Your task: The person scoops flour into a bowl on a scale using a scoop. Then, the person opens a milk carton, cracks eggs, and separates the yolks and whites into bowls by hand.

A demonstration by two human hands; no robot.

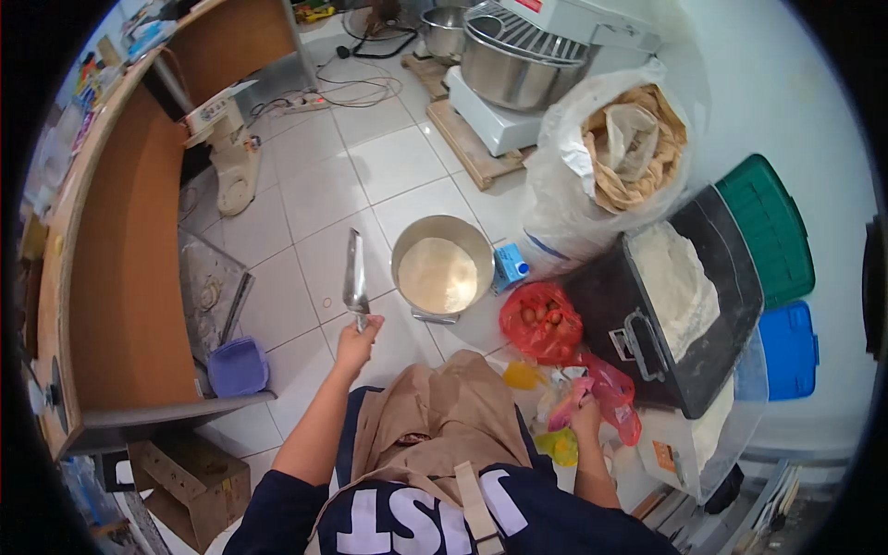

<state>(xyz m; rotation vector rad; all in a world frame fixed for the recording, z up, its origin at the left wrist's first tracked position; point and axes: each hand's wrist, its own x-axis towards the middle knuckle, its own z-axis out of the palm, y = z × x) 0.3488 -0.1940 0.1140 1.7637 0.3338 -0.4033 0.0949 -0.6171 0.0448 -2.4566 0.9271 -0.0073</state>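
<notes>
The right hand [585, 413] grips a pink bag [563, 413] near a red bag [531, 346]. The left hand [356, 345] grips a scoop [354, 275], left of a pot [470, 235] on the floor [319, 180]. Beyond the pot stands a mixer [518, 79].

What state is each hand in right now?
Left hand: closed, holding the metal scoop.
Right hand: at the pink plastic; whether closed on it cannot be told.
</notes>
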